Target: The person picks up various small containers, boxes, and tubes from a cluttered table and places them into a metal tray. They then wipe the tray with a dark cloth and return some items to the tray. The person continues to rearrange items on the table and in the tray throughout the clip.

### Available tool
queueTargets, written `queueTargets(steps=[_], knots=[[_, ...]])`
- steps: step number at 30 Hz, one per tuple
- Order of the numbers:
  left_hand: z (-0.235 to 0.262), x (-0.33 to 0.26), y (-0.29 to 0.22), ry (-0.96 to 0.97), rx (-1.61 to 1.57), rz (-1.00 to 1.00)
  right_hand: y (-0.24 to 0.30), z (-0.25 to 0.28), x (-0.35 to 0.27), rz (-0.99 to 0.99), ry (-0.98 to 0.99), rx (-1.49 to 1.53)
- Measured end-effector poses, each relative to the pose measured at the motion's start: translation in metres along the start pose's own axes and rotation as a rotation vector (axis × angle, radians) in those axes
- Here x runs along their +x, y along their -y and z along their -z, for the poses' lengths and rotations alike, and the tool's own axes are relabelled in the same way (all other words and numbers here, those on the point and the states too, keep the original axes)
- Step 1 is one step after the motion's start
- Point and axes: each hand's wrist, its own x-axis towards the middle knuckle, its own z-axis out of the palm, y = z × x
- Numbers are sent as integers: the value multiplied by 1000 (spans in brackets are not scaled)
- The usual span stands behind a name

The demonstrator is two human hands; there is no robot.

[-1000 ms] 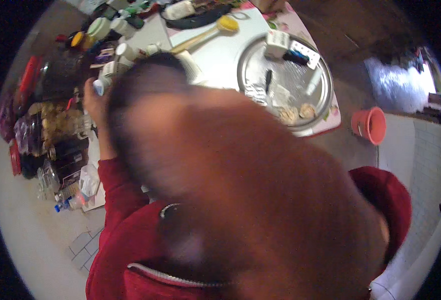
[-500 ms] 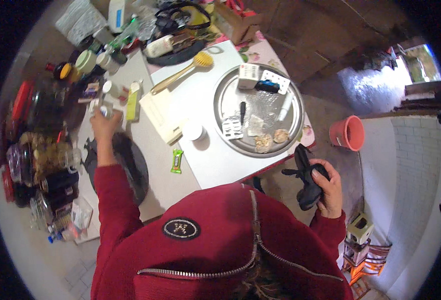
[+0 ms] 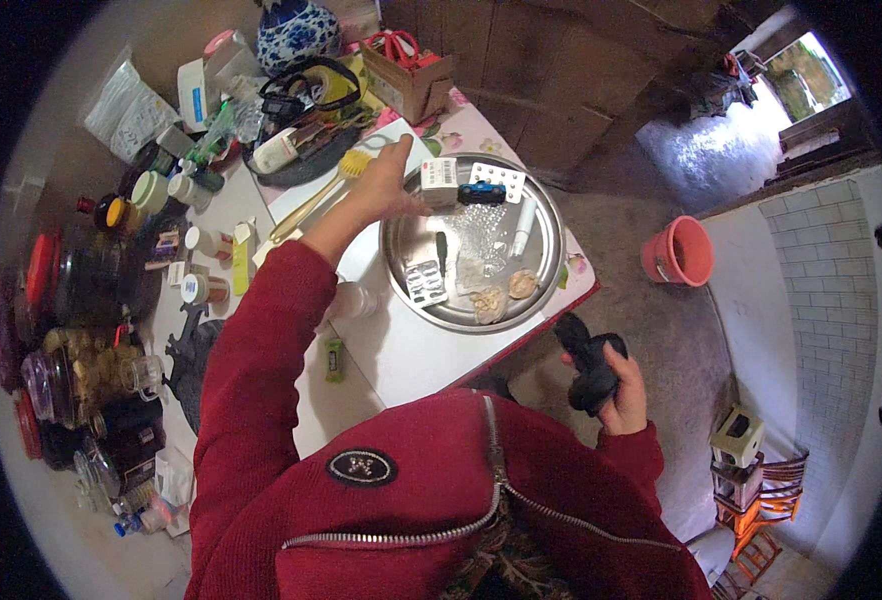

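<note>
Tabletop [image 3: 406, 350]: held a metal tray [image 3: 486, 232]
Left hand [image 3: 376, 190]: spread, seemingly empty
Right hand [image 3: 625, 395]: gripped black bundle [image 3: 587, 368]
Bundle: seemed soft, light, best gripped midway

No wording can be made out clearly: small blurred print marks the white cardboard box [image 3: 439, 173] just inside the far rim of the round silver metal tray [image 3: 555, 240]; left of the tray, illegible lettering stands on the small green shiny packet [image 3: 335, 361] and the white-capped round plastic bottle [image 3: 206, 289]; nearer the wearer than the tray, a glittering letter-like sign fills the oval black badge [image 3: 362, 467]
</note>
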Motion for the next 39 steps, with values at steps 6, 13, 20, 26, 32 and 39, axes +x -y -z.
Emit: queueTargets(steps=[6,13,20,26,32,39], knots=[[-27,24,8,99,-36,43,-11,24,-8,-32,32,66],[26,-16,-28,26,-824,103,11,3,-4,32,69,48],[36,-103,-104,141,-1197,-64,68,-71,-11,656,164,-320],[7,-139,-139,101,-1055,-199,43,-141,3,1199,336,-931],[-5,-145,-144,-95,-664,-173,15,-155,22,1118,105,-782],[-10,-141,-149,-136,-701,-271,25,-149,33,865,40,-761]])
